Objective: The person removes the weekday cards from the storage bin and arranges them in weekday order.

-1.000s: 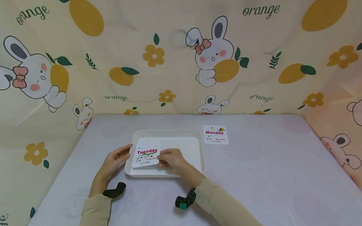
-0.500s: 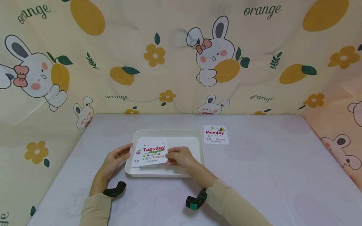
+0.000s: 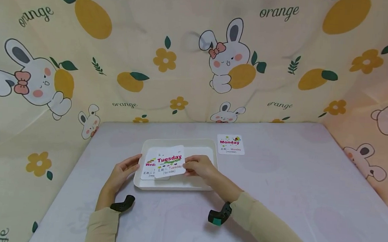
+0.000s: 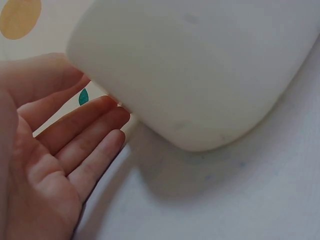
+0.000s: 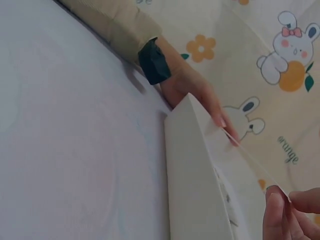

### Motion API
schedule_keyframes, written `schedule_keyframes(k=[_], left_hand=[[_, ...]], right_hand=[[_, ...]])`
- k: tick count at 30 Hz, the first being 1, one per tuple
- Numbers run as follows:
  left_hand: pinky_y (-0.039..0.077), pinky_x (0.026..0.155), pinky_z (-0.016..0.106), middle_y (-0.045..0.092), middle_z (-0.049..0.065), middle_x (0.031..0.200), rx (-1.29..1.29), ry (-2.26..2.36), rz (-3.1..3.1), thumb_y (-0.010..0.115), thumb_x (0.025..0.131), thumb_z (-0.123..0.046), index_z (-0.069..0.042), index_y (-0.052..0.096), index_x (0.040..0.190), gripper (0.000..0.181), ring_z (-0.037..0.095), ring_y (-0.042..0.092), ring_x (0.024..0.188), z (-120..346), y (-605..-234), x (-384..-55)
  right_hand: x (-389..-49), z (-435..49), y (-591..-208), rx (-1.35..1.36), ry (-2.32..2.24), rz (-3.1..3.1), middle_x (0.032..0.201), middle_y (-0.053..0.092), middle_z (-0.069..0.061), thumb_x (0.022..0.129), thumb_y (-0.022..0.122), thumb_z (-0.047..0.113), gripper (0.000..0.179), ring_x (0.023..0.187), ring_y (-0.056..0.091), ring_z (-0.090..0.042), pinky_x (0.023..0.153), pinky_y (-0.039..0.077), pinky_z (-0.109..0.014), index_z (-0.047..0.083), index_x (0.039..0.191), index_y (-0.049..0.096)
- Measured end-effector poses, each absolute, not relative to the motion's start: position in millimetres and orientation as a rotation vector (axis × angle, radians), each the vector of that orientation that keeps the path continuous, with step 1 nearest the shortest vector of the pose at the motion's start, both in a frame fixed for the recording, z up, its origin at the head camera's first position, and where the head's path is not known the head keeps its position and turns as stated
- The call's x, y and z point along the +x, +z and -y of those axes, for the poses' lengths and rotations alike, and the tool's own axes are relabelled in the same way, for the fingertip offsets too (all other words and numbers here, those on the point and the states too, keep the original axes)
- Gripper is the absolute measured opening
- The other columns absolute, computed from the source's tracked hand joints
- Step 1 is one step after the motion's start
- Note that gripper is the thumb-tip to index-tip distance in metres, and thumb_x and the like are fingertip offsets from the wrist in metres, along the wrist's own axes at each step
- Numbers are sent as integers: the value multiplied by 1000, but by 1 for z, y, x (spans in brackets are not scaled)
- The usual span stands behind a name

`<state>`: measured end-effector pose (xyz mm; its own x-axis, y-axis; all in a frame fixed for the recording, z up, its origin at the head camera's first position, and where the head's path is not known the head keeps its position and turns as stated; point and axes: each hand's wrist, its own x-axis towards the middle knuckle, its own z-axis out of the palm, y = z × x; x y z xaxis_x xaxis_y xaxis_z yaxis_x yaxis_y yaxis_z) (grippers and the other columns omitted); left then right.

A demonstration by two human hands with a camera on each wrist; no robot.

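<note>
A white Tuesday card (image 3: 169, 162) is pinched at its right edge by my right hand (image 3: 199, 168). In the right wrist view this card appears edge-on, held between thumb and fingers (image 5: 277, 210). It is tilted above the white tray (image 3: 176, 189) and covers part of a Wednesday card (image 3: 147, 172) lying in the tray's left part. My left hand (image 3: 120, 174) is at the tray's left side; the left wrist view shows its fairly straight fingers (image 4: 90, 130) touching the tray's edge.
On the table (image 3: 292, 201), just right of the tray's far corner, lies a Monday card (image 3: 230, 145). A cloth wall (image 3: 185, 42) printed with rabbits and oranges rises behind the table, and similar cloth stands on both sides.
My right hand has moved right with the Tuesday card, uncovering the left part of the Wednesday card beneath it. My left hand has stayed at the tray.
</note>
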<state>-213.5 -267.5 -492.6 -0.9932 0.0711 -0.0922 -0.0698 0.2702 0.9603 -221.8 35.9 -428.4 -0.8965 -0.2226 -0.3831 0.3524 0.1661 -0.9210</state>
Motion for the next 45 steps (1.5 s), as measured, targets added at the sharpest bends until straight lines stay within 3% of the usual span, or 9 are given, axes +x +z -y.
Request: schedule_keyframes(k=[6, 18, 31, 45], left_hand=[[41, 92, 0, 41, 15, 153, 11, 1834, -2404, 61, 94, -29, -5, 45, 143, 56, -21, 49, 109, 268, -495, -214], [40, 91, -1, 41, 13, 153, -30, 1837, -2396, 61, 95, -28, -6, 45, 143, 55, -19, 49, 110, 267, -495, -215], [40, 92, -1, 42, 14, 153, -14, 1843, -2391, 61, 95, -27, -5, 45, 143, 55, -19, 49, 111, 267, -493, -213], [40, 92, -1, 41, 14, 153, 0, 1838, -2403, 61, 95, -27, -6, 45, 142, 54, -20, 48, 110, 268, -494, -214]], right_hand=[[-221, -46, -424, 106, -1795, -2009, 77, 65, -2, 88, 63, 4, 27, 63, 60, -8, 61, 56, -18, -6, 112, 64], [-226, -76, -411, 90, -1810, -1986, 85, 68, -2, 91, 61, 6, 32, 67, 59, -7, 63, 55, -15, -8, 120, 60], [-238, -102, -408, 178, -1811, -1984, 79, 66, 2, 92, 59, 5, 37, 65, 61, -5, 62, 55, -14, -8, 126, 55], [-244, -136, -406, 108, -1820, -2032, 87, 70, -3, 91, 64, 11, 38, 68, 64, -6, 65, 55, -15, -9, 122, 57]])
